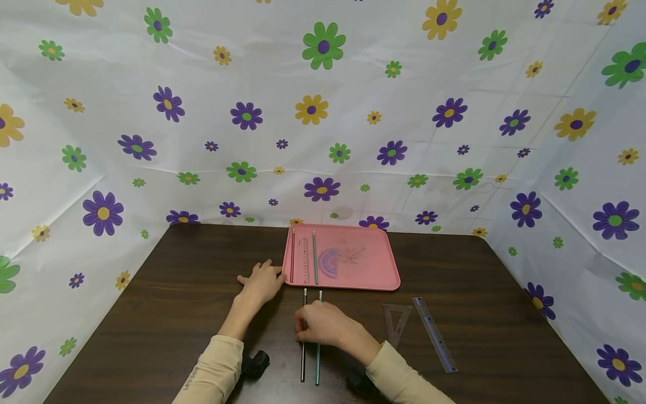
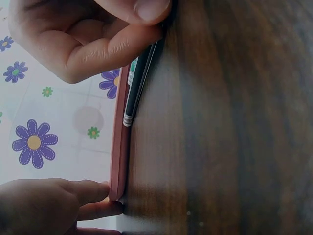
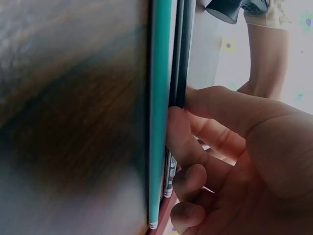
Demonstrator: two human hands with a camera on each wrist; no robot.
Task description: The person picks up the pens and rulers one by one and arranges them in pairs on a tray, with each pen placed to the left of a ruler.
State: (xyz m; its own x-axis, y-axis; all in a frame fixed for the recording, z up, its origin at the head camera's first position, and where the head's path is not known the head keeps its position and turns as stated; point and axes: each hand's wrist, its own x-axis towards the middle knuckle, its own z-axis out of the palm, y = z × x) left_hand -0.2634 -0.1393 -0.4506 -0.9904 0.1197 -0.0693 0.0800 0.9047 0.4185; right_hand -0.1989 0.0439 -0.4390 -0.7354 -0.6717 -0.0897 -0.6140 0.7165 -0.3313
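Note:
My left hand [image 1: 262,285] rests at the near left corner of a pink tray [image 1: 373,283], fingers fairly straight. In the left wrist view its fingertips touch the tray's edge. With thumb and fingertips, my right hand [image 1: 328,324] pinches a black pencil [image 1: 303,365] that lies on the table, its white-tipped end toward the tray. A green pencil [image 1: 318,367] lies alongside, passing beneath the right hand. The right wrist view shows this green pencil [image 3: 159,112] nearer the camera than the pinched black pencil [image 3: 182,54].
Inside the tray are a dark red pencil [image 1: 292,258], a clear ruler [image 1: 305,264], another green pencil [image 1: 315,261] and a purple protractor [image 1: 329,264]. Right of the hands lie a clear set square [image 1: 388,320] and a longer ruler [image 1: 435,335]. A flowered cloth [image 1: 202,112] surrounds the brown table [image 1: 151,314].

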